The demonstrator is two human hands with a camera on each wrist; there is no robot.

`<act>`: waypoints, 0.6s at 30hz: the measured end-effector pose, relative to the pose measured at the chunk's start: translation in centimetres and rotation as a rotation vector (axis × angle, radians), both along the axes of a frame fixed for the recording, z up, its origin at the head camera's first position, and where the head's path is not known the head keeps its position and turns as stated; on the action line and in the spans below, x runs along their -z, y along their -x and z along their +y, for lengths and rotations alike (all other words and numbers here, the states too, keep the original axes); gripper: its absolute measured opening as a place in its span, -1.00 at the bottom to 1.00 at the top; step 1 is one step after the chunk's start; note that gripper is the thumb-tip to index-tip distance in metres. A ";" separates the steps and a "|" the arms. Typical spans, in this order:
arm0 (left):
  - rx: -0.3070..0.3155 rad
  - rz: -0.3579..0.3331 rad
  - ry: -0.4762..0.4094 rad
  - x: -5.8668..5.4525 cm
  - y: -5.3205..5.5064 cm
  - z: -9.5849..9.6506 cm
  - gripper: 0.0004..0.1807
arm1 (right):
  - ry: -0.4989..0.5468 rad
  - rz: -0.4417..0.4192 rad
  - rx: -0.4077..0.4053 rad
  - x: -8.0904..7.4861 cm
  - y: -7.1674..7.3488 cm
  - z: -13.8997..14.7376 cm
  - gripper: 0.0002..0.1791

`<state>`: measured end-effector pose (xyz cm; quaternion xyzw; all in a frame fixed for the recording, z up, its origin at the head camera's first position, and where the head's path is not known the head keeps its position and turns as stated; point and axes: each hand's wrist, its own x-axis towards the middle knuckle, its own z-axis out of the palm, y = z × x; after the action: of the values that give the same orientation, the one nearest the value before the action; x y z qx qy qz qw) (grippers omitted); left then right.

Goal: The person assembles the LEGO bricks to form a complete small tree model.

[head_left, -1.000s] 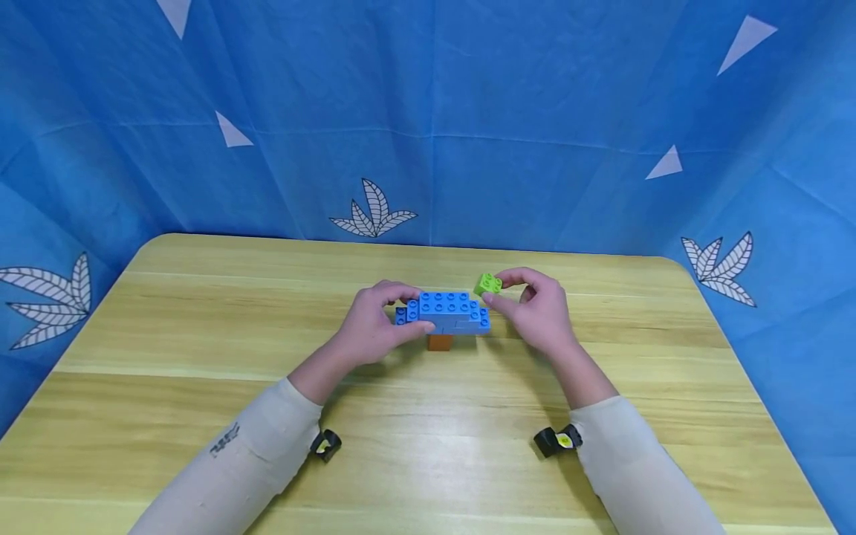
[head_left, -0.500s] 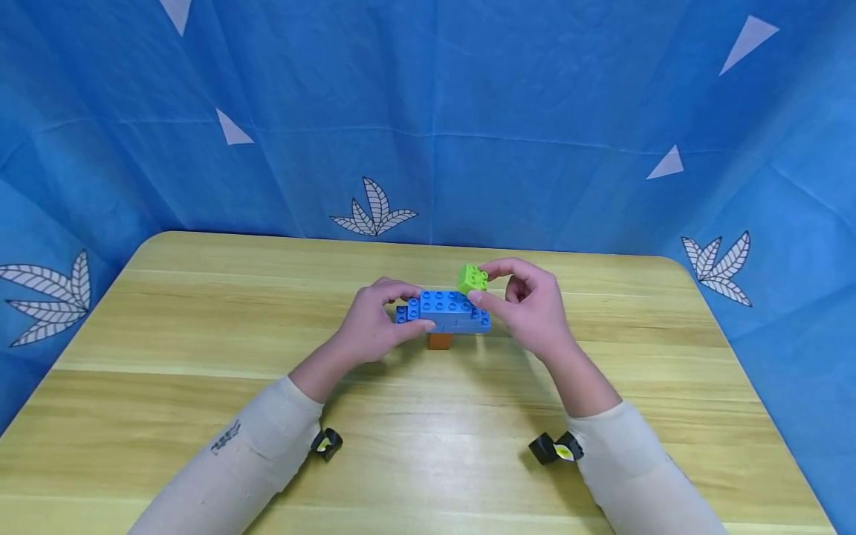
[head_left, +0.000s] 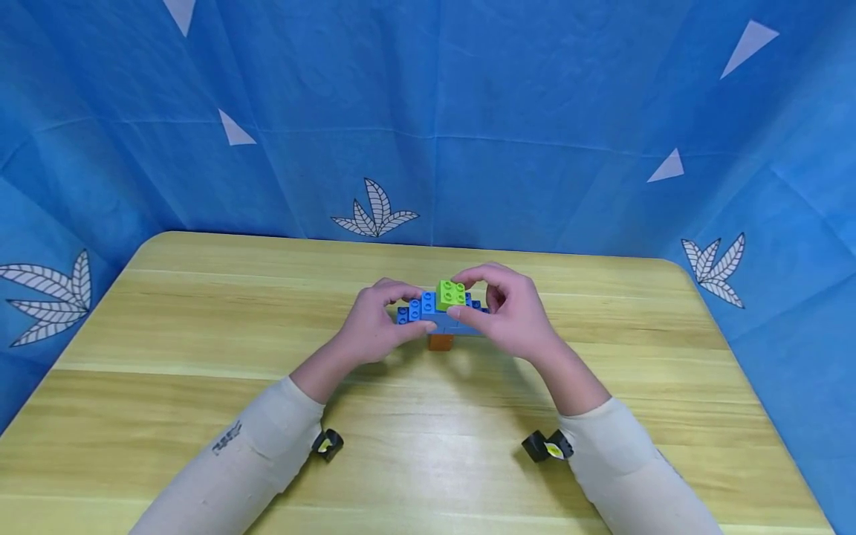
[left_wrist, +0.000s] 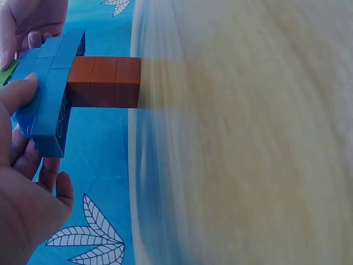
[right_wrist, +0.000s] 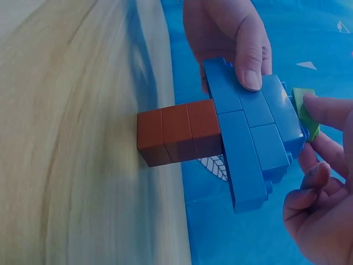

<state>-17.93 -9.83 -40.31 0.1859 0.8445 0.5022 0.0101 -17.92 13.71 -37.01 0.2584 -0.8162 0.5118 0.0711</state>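
In the head view, stepped layers of blue toy bricks [head_left: 446,324] stand on a brown brick column [head_left: 440,342] at the table's middle. The left wrist view shows the column as several stacked brown bricks [left_wrist: 103,83], upright on the tabletop. My left hand [head_left: 371,325] grips the left side of the blue layers, thumb in front and fingers behind. Between thumb and fingers, my right hand [head_left: 511,312] pinches a lime green brick [head_left: 450,295] at the top blue layer, right of its left end. From the right wrist, the green brick [right_wrist: 304,110] sits slightly askew against the top studs.
The wooden table [head_left: 267,416] spreads around the build, its back edge meeting a blue curtain [head_left: 521,148] with leaf and triangle prints. Black wrist-worn devices, such as the one on the left cuff [head_left: 328,444], hang just above the tabletop.
My right hand has carried the green brick leftward, from beside the blue bricks' right end over and down onto their top. My left hand keeps its grip in the same place.
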 end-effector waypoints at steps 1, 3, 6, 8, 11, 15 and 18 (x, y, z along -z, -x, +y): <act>-0.001 -0.001 -0.001 0.0 0.0 0.0 -0.49 | -0.007 0.006 -0.004 -0.1 0.0 0.0 -0.69; -0.002 -0.001 -0.006 0.0 0.0 0.0 -0.49 | -0.013 0.012 -0.014 -0.3 0.0 -0.1 -0.69; -0.005 0.001 -0.010 0.1 0.0 0.0 -0.49 | -0.017 0.009 -0.026 -0.3 0.1 -0.2 -0.70; -0.003 0.004 -0.014 0.2 0.1 0.1 -0.50 | -0.014 0.004 -0.035 -0.3 0.2 -0.2 -0.70; 0.001 0.009 -0.019 0.2 0.1 0.0 -0.50 | -0.006 0.008 -0.044 -0.2 0.2 -0.3 -0.71; -0.001 0.016 -0.016 0.2 0.0 0.1 -0.50 | 0.001 0.029 -0.051 -0.1 0.2 -0.4 -0.71; -0.006 0.013 -0.010 0.1 0.1 0.1 -0.50 | -0.010 0.043 -0.044 0.1 0.1 -0.5 -0.72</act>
<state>-17.98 -9.76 -40.42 0.1867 0.8426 0.5051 0.0024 -18.04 13.19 -37.12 0.2878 -0.8110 0.5036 0.0761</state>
